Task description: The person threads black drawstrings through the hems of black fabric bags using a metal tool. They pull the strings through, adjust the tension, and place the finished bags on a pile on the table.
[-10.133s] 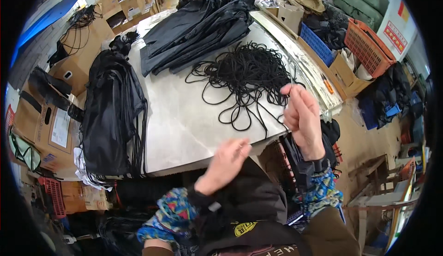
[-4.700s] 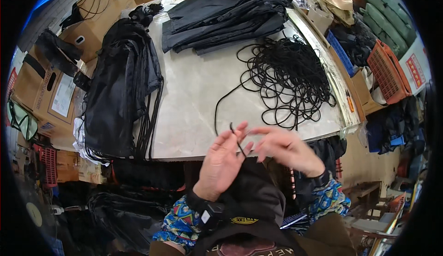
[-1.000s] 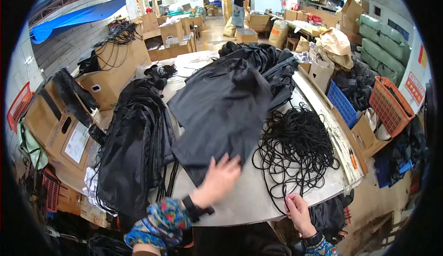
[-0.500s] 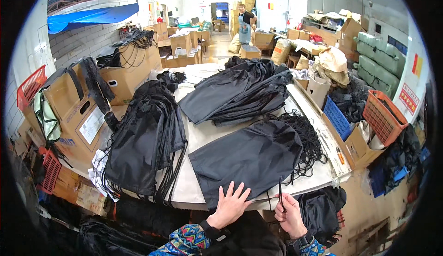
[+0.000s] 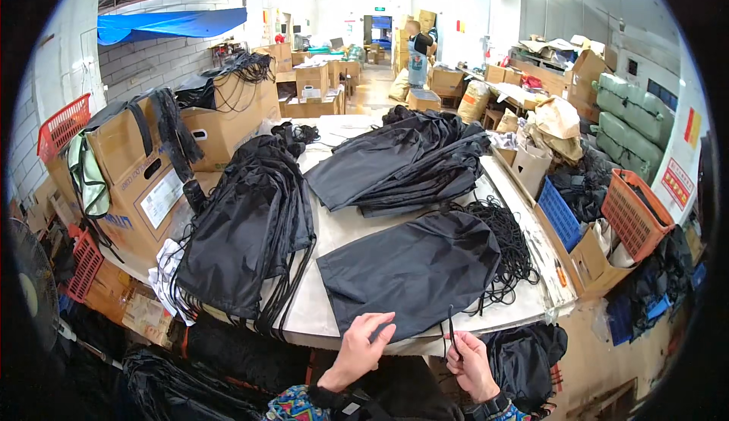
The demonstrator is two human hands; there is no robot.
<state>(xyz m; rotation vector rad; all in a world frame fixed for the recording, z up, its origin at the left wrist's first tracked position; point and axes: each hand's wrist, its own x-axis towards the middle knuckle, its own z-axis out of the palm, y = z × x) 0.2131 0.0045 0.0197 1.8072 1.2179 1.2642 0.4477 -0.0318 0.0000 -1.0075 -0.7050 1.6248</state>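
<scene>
A black drawstring bag (image 5: 406, 273) lies flat on the pale tabletop (image 5: 307, 315) before me, its gathered end to the right. Between the fingertips of my right hand (image 5: 472, 366), a black cord (image 5: 452, 321) is pinched at the bag's near edge. My left hand (image 5: 360, 351) holds nothing; its fingers are apart and bent, just by the bag's near left edge. A tangle of black cords (image 5: 510, 250) spreads beyond the bag's right end. Another pile of black bags (image 5: 406, 159) lies farther back, and a third pile (image 5: 247, 231) is at the left.
Cardboard boxes (image 5: 140, 186) stand along the table's left side. To the right are an orange basket (image 5: 636, 212), a blue crate (image 5: 558, 212) and an open carton (image 5: 596, 258). More black bags (image 5: 524, 364) hang below the right front edge. A person (image 5: 418, 60) stands far back.
My left hand has lifted off the bag and drawn back toward me, its fingers now bent. My right hand has shifted slightly left, still pinching the cord. The person at the back has turned.
</scene>
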